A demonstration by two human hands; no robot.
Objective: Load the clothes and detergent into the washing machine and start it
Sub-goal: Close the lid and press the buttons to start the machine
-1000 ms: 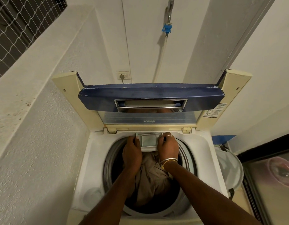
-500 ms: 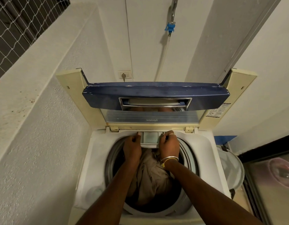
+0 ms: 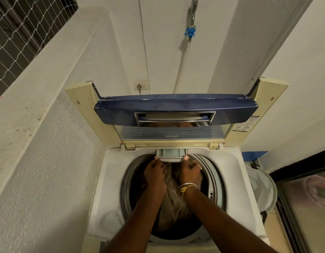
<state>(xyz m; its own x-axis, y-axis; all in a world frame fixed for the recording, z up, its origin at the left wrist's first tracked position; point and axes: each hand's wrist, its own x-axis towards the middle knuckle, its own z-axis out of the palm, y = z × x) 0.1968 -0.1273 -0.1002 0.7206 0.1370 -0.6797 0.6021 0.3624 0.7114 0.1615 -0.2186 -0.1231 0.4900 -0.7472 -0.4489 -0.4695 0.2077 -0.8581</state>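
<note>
probably light, stiff plastic, the detergent drawer (image 3: 171, 153): left hand (image 3: 155, 173) and right hand (image 3: 190, 170) thumb its front corners, fingers (image 3: 194, 166) curled below, grip hidden.

You are facing a white washing machine (image 3: 110, 179) showing a chipped navy lid (image 3: 176, 106) with cream sides. Its detergent drawer (image 3: 171, 153) is showing pale grey-blue, beige clothes (image 3: 174, 201) are showing inside, and you are wearing a gold bangle (image 3: 186, 187).

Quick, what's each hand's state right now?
Left hand: closed on the small grey plastic detergent drawer, at its left front corner.
Right hand: closed on the drawer's right front corner.
</note>
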